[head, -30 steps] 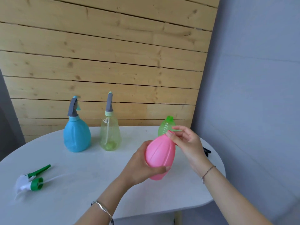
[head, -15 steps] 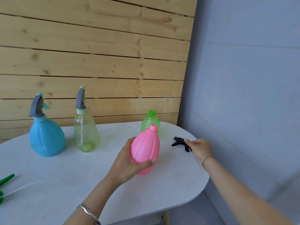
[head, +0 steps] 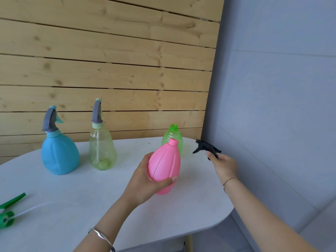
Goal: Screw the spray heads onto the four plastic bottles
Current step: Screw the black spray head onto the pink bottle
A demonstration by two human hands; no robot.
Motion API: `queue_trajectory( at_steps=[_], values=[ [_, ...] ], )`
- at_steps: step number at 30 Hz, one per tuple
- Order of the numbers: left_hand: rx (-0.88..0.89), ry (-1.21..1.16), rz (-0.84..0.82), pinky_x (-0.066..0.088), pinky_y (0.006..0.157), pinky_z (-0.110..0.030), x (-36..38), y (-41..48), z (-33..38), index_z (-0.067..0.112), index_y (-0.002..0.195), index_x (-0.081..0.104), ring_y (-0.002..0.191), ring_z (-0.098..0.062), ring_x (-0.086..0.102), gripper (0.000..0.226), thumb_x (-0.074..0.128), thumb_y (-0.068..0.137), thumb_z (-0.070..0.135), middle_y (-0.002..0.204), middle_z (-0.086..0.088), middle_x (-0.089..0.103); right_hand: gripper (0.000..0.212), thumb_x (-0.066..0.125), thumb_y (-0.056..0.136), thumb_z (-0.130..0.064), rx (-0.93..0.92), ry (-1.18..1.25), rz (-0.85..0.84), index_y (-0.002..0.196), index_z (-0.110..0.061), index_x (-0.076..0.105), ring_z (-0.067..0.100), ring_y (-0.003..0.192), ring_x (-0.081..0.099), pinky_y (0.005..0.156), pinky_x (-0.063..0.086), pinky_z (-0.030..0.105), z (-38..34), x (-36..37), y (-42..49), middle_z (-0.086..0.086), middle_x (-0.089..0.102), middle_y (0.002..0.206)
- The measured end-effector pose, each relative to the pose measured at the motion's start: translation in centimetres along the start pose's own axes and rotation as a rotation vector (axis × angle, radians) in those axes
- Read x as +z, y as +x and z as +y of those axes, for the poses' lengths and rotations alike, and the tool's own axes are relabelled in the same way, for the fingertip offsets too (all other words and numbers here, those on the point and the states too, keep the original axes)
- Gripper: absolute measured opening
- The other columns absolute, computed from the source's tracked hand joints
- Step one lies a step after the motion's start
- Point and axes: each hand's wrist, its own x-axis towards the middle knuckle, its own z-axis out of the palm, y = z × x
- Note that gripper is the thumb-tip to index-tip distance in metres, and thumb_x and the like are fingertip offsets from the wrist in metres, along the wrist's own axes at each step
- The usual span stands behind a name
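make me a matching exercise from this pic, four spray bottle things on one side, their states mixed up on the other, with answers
Things:
1. blue bottle
2. pink bottle
3. black spray head
4. green spray head

States:
A. lying on the table, at the left edge of view
B. held in the left hand, neck open
C. standing, spray head already on
D. gripped by the right hand

Pairs: 1-C, 2-B, 3-D, 4-A

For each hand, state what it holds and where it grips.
Left hand wraps the pink plastic bottle around its lower body. Right hand pinches the black spray head at its base.
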Motion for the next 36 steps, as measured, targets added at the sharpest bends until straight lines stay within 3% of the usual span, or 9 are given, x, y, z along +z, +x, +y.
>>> queue_trajectory(
  at_steps=[2,4,7,11,15,18,25,31,36],
  values=[
    [0.007,-0.002,0.002,0.05,0.058,-0.011,-0.3,-0.2,0.1,0.048,0.123,0.037,0.099,-0.001,0.059,0.089,0.081,0.047,0.059,0.114,0.021,0.055,0.015,0.072,0.079,-0.03,-0.017,0.188,-0.001,0.076,-0.016,0.071,0.014,0.061,0.055,0.048,0.042,0.013,-2.4,0.4,-1.2,-0.004,0.062,0.065],
    [0.01,-0.002,0.007,0.051,0.057,-0.01,-0.8,-0.6,0.2,0.048,0.123,0.037,0.098,-0.002,0.059,0.087,0.084,0.05,0.054,0.114,0.019,0.056,0.006,0.07,0.081,-0.029,-0.013,0.333,-0.035,0.082,-0.024,0.069,0.01,0.067,0.059,0.056,0.047,0.008,-4.7,1.0,-2.5,-0.011,0.065,0.075],
    [0.016,0.01,0.015,0.051,0.057,-0.01,-1.8,-1.1,0.3,0.047,0.124,0.037,0.098,-0.004,0.059,0.087,0.086,0.052,0.049,0.115,0.018,0.055,0.007,0.068,0.084,-0.027,0.011,0.464,-0.119,0.077,-0.029,0.065,0.009,0.073,0.062,0.074,0.049,0.023,-7.6,2.3,-4.4,-0.009,0.065,0.081],
    [0.014,0.036,0.039,0.051,0.06,-0.013,-4.0,-1.8,0.3,0.046,0.124,0.036,0.098,-0.004,0.058,0.087,0.087,0.053,0.046,0.114,0.02,0.054,0.006,0.066,0.086,-0.027,0.083,0.638,-0.252,0.08,-0.025,0.067,0.011,0.081,0.066,0.078,0.05,0.024,-9.8,4.6,-6.4,-0.01,0.067,0.085],
    [-0.023,0.074,0.023,0.051,0.061,-0.014,-5.9,-2.5,-0.2,0.045,0.124,0.036,0.097,-0.001,0.058,0.089,0.086,0.05,0.05,0.113,0.022,0.053,0.006,0.065,0.087,-0.026,0.13,0.685,-0.381,0.09,-0.022,0.068,0.014,0.1,0.065,0.099,0.046,0.03,-9.8,6.2,-7.4,-0.009,0.07,0.09],
    [-0.045,0.136,0.038,0.049,0.061,-0.013,-7.2,-2.9,-0.8,0.045,0.124,0.035,0.095,-0.002,0.057,0.091,0.087,0.049,0.049,0.111,0.022,0.052,0.015,0.063,0.088,-0.018,0.151,0.791,-0.418,0.103,-0.015,0.065,0.015,0.105,0.064,0.106,0.042,0.032,-10.0,6.8,-7.9,-0.002,0.069,0.102],
    [-0.072,0.181,0.079,0.049,0.057,-0.014,-9.1,-3.2,-1.6,0.047,0.123,0.033,0.093,-0.001,0.056,0.094,0.086,0.046,0.052,0.109,0.021,0.051,0.019,0.063,0.088,-0.013,0.077,0.918,-0.383,0.107,-0.012,0.062,0.017,0.118,0.059,0.107,0.041,0.03,-11.0,7.3,-8.5,0.002,0.065,0.104],
    [-0.09,0.226,0.088,0.048,0.06,-0.015,-9.6,-3.3,-2.2,0.04,0.129,0.033,0.094,-0.008,0.056,0.1,0.084,0.044,0.053,0.112,0.014,0.051,0.01,0.058,0.091,-0.018,0.088,1.055,-0.37,0.101,-0.016,0.06,0.016,0.122,0.056,0.109,0.038,0.03,-11.7,7.3,-8.8,-0.002,0.064,0.108],
    [-0.091,0.249,0.091,0.048,0.06,-0.015,-9.9,-3.3,-2.5,0.043,0.127,0.032,0.093,-0.007,0.055,0.099,0.084,0.044,0.054,0.111,0.015,0.05,0.025,0.058,0.091,-0.02,0.104,1.106,-0.373,0.115,-0.012,0.056,0.015,0.121,0.056,0.111,0.037,0.031,-12.1,8.2,-9.3,-0.002,0.065,0.108]
  ],
)
